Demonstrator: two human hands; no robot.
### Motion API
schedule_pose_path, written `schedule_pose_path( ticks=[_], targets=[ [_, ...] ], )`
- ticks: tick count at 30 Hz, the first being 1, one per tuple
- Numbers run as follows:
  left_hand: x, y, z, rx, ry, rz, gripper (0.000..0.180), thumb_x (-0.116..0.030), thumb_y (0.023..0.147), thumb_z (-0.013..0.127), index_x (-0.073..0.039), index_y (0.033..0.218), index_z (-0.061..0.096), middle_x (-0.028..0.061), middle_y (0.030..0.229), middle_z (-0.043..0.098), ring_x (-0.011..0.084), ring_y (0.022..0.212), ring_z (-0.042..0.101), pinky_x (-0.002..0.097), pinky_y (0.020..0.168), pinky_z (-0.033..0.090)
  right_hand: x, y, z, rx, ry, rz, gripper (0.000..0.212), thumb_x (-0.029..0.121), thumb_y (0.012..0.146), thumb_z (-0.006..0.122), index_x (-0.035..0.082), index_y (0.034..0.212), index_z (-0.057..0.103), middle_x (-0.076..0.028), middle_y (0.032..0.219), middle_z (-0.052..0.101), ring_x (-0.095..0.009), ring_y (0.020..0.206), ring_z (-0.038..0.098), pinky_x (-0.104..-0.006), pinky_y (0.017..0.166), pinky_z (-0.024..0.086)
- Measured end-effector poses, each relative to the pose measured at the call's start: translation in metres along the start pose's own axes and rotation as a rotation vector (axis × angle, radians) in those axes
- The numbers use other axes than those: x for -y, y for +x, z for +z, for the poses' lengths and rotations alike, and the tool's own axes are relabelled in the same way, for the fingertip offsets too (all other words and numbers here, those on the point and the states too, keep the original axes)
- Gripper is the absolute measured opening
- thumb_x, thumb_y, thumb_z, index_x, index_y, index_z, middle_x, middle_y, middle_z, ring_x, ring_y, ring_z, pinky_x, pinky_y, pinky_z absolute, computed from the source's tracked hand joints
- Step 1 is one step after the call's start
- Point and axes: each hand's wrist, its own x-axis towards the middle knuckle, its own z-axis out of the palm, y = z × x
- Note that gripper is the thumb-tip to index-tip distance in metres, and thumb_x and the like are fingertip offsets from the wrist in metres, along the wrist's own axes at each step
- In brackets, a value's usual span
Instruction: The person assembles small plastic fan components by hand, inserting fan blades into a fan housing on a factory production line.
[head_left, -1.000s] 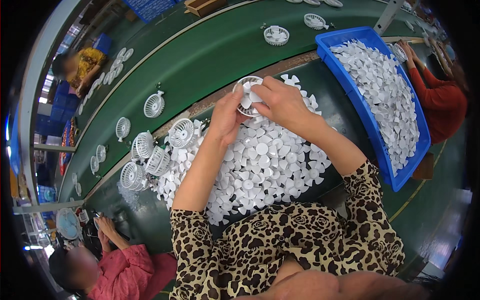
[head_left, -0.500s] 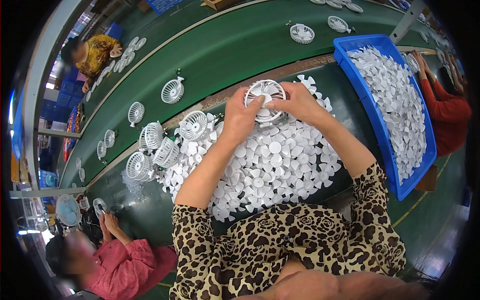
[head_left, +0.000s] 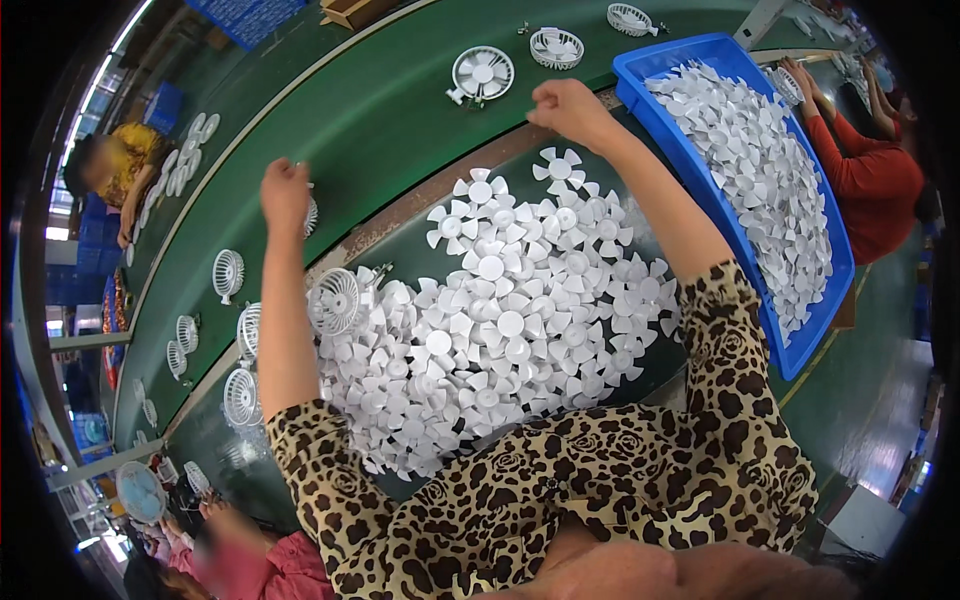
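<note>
My left hand (head_left: pixel 287 195) hangs over the green conveyor belt, fingers drawn together and slightly blurred. Beside its wrist is a white fan cage (head_left: pixel 311 213), mostly hidden by the hand; whether they touch I cannot tell. My right hand (head_left: pixel 572 110) is over the belt near the blue tray, its fingers loosely curled, apart and without anything in them. To its left lies a white fan housing with a blade inside (head_left: pixel 482 74). Below both arms, a heap of loose white fan blades (head_left: pixel 510 325) spreads over the dark worktable, a fan cage (head_left: pixel 336 301) at its left edge.
A blue tray (head_left: pixel 745 235) full of blades stands at the right. More fan housings (head_left: pixel 556 47) and cages (head_left: pixel 228 272) lie on the conveyor belt (head_left: pixel 400 130). Several cages sit left of my forearm. Co-workers (head_left: pixel 865 165) are at the right, far left and lower left.
My hands have parted. The fan housing they held now lies on the belt, left of my right hand. My left hand has moved left toward a cage. The view has shifted.
</note>
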Motion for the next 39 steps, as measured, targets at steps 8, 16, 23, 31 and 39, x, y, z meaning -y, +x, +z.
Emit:
schedule_pose_path(
  ticks=[8,16,23,31,39],
  targets=[
    [0.115,0.022,-0.008,0.215,0.401,-0.112,0.030,-0.022,0.077,0.056,0.005,0.088,0.064,0.0288,0.092,0.061,0.0432,0.088,0.060,0.0473,0.080,0.048,0.025,-0.064,0.001,0.326,-0.792,-0.102,0.030,0.018,0.071,0.067,0.007,0.099,0.064,-0.017,0.092,0.065,-0.034,0.091,0.062,-0.0427,0.078,0.049],
    [-0.028,-0.044,0.011,0.366,-0.803,-0.396,0.029,-0.022,0.092,0.052,0.004,0.102,0.059,0.0124,0.089,0.065,0.0203,0.074,0.064,0.0363,0.061,0.054,0.048,-0.092,0.003,-0.131,-0.325,-0.301,0.034,0.019,0.073,0.070,0.006,0.103,0.060,-0.012,0.092,0.063,-0.026,0.073,0.063,-0.0358,0.065,0.051],
    [-0.131,-0.140,-0.003,0.589,-1.088,-0.445,0.035,-0.031,0.097,0.045,0.002,0.107,0.054,0.0100,0.095,0.063,0.0166,0.078,0.064,0.0305,0.060,0.055,0.106,-0.117,0.042,-0.100,-0.378,-0.701,0.026,0.017,0.072,0.069,0.006,0.092,0.057,-0.009,0.084,0.054,-0.028,0.079,0.059,-0.0399,0.062,0.049],
    [-0.136,-0.180,-0.011,0.717,-1.193,-0.295,0.025,-0.022,0.094,0.054,-0.003,0.110,0.055,0.0028,0.096,0.060,0.0093,0.080,0.057,0.0258,0.069,0.051,0.106,-0.124,0.059,-0.057,-0.385,-0.685,0.027,0.016,0.070,0.070,0.006,0.091,0.057,-0.009,0.084,0.054,-0.027,0.083,0.058,-0.0389,0.064,0.050],
    [-0.128,-0.174,-0.016,0.557,-0.990,-0.051,0.026,-0.011,0.088,0.060,0.004,0.109,0.056,0.0048,0.093,0.063,0.0088,0.078,0.056,0.0233,0.069,0.045,0.095,-0.106,0.039,0.208,0.182,-0.249,0.033,0.014,0.073,0.074,0.002,0.101,0.063,-0.007,0.085,0.065,-0.017,0.076,0.061,-0.0302,0.067,0.048]
  ],
)
